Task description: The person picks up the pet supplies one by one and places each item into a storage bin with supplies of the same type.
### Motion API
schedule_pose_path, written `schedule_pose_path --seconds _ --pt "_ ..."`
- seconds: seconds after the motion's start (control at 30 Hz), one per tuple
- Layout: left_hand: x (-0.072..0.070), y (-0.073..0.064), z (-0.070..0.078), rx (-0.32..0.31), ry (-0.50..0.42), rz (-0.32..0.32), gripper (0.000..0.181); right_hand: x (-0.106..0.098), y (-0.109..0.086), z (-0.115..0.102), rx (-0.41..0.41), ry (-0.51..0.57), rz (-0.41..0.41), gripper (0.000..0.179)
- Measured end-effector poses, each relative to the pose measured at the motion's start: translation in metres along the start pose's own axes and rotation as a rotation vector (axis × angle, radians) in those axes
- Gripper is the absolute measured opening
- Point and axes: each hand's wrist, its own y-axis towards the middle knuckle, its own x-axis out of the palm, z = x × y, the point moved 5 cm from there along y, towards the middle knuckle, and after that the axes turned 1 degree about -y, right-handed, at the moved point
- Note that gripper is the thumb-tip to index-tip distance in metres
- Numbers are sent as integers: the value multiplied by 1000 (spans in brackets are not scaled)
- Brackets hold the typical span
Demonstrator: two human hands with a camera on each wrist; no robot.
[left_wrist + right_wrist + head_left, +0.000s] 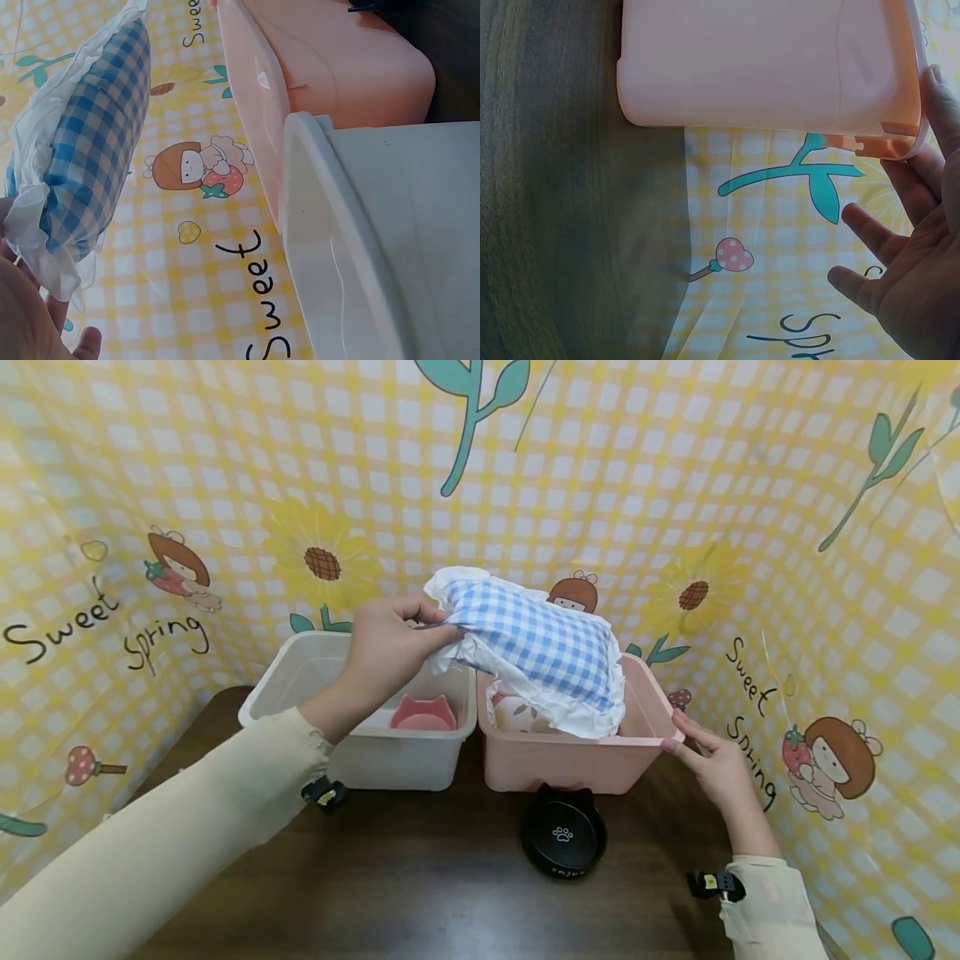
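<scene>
My left fingers (pixel 420 608) are pinching the cushion (pixel 543 639) by its frilled left end; its long axis is running rightward from them, mostly above the pink bin (pixel 570 764), whose near right corner my right fingers (pixel 697 732) are gripping

A checked cloth (pixel 637 485) in yellow and white stands like a wall at the back and on both sides of the table (pixel 420 877). On it are printed a large yellow sunflower (pixel 322 563), a cartoon girl (pixel 836 760) who carries a strawberry, a green leafy stem (pixel 472 418) and the black handwritten word "Sweet" (pixel 62 620), with "Spring" below. The cloth shows some soft folds. The table is dark brown, with a wood grain, and its far left corner is rounded. A pale, soft light reflects weakly on its surface.
</scene>
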Motion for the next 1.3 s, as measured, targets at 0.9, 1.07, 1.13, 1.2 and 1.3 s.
schedule_pose_path --seconds 0.9,1.07,1.13,1.2,1.3 --pt "79 39 -14 -20 -2 -71 14 0 -1 -3 19 -13 -15 68" --pt "96 37 -23 -40 4 -92 14 0 -3 -3 20 -9 -16 69" --pt "102 37 -26 -54 14 -96 15 0 -2 -2 18 -10 -15 70" --pt "108 37 -31 -75 16 -100 15 0 -1 -2 15 -14 -15 69" --pt "115 36 -40 -118 15 -103 17 1 0 -2 16 -9 -11 69"
